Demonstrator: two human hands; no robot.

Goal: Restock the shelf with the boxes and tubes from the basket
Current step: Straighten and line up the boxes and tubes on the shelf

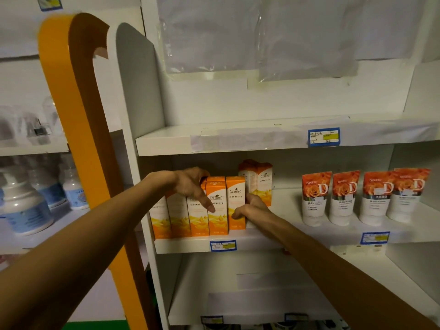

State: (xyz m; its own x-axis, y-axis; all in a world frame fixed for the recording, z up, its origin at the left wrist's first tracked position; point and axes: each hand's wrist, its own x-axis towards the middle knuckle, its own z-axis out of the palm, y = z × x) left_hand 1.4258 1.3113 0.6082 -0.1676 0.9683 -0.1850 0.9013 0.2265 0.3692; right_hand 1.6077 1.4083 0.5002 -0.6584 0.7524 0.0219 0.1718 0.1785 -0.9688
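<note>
Shelf (257, 242), white, middle board: a row of orange boxes (215, 206) is stood upright along its front left part. A further pair of boxes (258, 179) is set behind the row, just beyond the right grip.

Left hand (190, 184): laid over the tops of the row, fingers spread and straight, the forefinger pointed down across a box face; nothing is clasped.

Right hand (252, 208): curled round the right-end box (235, 201) of the row, thumb on its front, fingers behind it.

Tubes (364, 196), four, white with orange rose tops: stood cap-down on the same board, well to the right of the right grip, clear of it.

Blue price tags (223, 245): fixed to the shelf edge below the grips; another is seen on the upper board.

Orange and white end panel (78, 110): placed left of the left grip. Beyond it, blurred white and blue bottles (26, 208) are kept on a neighbouring shelf.
</note>
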